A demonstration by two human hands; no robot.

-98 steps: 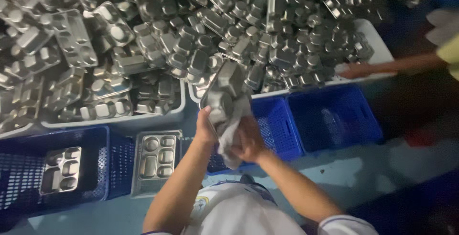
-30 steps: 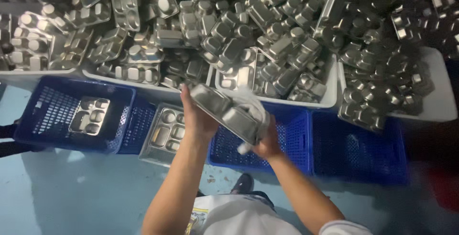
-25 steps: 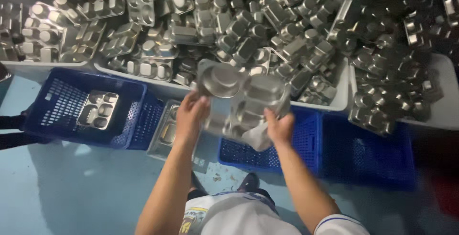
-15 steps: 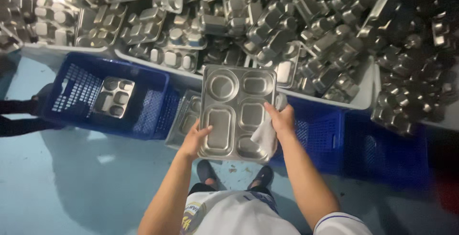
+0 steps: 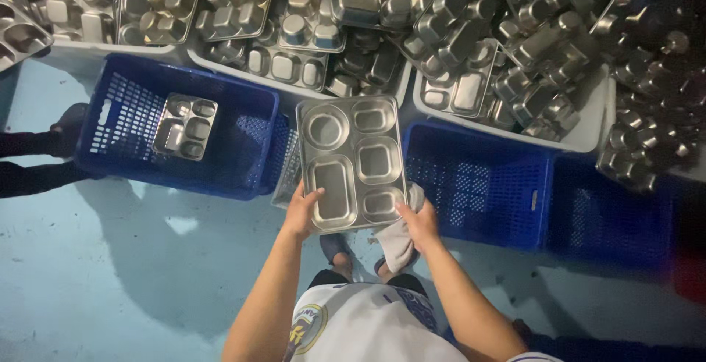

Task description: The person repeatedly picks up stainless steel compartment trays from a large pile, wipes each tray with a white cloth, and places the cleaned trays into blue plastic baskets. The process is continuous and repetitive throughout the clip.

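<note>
I hold the steel compartment tray (image 5: 353,162) face up in front of me, its long axis running straight away from my body, with the round well at the far end and the near short edge in my hands. My left hand (image 5: 303,211) has a closed grip on the tray's near left corner, thumb lying over the rim into the big oblong well. My right hand (image 5: 418,218) pinches the near right corner together with a pale cloth (image 5: 397,238), which hangs bunched below that corner. Both hands sit at the near end, so all the tray's length reaches out beyond my grip. Under the tray's left side I can see another tray on the floor (image 5: 287,178), mostly covered. Left of my tray is a blue crate (image 5: 243,157) with a single tray (image 5: 184,126) in it; right of my tray is a second blue crate (image 5: 474,185). Beyond the far end, white bins (image 5: 588,134) are heaped with trays.
</note>
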